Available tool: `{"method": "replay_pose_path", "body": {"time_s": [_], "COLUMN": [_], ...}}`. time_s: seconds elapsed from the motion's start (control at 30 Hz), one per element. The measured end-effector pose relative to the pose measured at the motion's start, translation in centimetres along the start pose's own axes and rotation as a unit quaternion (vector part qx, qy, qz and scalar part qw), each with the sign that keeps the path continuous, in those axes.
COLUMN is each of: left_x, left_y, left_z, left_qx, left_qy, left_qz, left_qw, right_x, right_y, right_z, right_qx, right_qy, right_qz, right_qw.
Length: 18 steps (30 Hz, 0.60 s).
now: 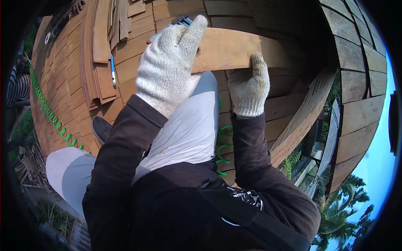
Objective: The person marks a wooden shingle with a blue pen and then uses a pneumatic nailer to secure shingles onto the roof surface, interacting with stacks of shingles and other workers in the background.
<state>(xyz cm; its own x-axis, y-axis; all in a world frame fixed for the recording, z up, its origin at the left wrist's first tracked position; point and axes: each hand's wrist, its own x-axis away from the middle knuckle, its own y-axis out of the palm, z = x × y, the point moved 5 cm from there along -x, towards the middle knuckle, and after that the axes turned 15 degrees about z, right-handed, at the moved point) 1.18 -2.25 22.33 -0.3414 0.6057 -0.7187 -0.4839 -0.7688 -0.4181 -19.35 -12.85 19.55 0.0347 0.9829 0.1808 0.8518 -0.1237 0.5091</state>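
Observation:
A flat, light brown wooden shingle (pixel 230 47) is held out crosswise above my knee. My left hand (pixel 167 67), in a white knit glove, is closed at the shingle's left end; the palm-side fingers are partly out of sight. My right hand (pixel 251 85), gloved too, pinches the shingle's lower edge toward its right side, with the thumb on top and the fingers beneath. Just beyond my left hand a dark metal tool (pixel 183 20) shows in part, mostly covered by the glove.
Overlapping wooden shingles (pixel 69 83) cover the sloping surface under me. To the left lie a long stack of shingles (pixel 88 50) and a blue pen-like object (pixel 113 72). Green coiled hose (pixel 52 115) runs at the left. Another person's hand (pixel 77 6) appears at upper left. Shingled slope (pixel 356 113) rises at right.

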Motion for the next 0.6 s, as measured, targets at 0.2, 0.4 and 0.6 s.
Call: {"method": "replay_pose_path", "body": {"time_s": [0.2, 0.4, 0.6], "left_x": [1.6, 2.1, 5.2], "left_y": [2.5, 2.2, 5.1], "left_z": [2.3, 2.9, 1.9], "left_qx": [0.027, 0.107, 0.450], "left_qy": [0.002, -0.038, -0.565], "left_qz": [-0.101, -0.075, -0.191], "left_qw": [0.994, 0.991, 0.665], "right_x": [-2.9, 0.8, -0.7], "right_y": [-2.9, 1.0, -1.6], "right_z": [-4.7, -3.0, -1.0], "right_qx": [0.053, -0.045, 0.026], "right_qy": [-0.060, -0.009, -0.072], "right_qz": [0.075, -0.021, 0.047], "right_qw": [0.994, 0.999, 0.996]}}
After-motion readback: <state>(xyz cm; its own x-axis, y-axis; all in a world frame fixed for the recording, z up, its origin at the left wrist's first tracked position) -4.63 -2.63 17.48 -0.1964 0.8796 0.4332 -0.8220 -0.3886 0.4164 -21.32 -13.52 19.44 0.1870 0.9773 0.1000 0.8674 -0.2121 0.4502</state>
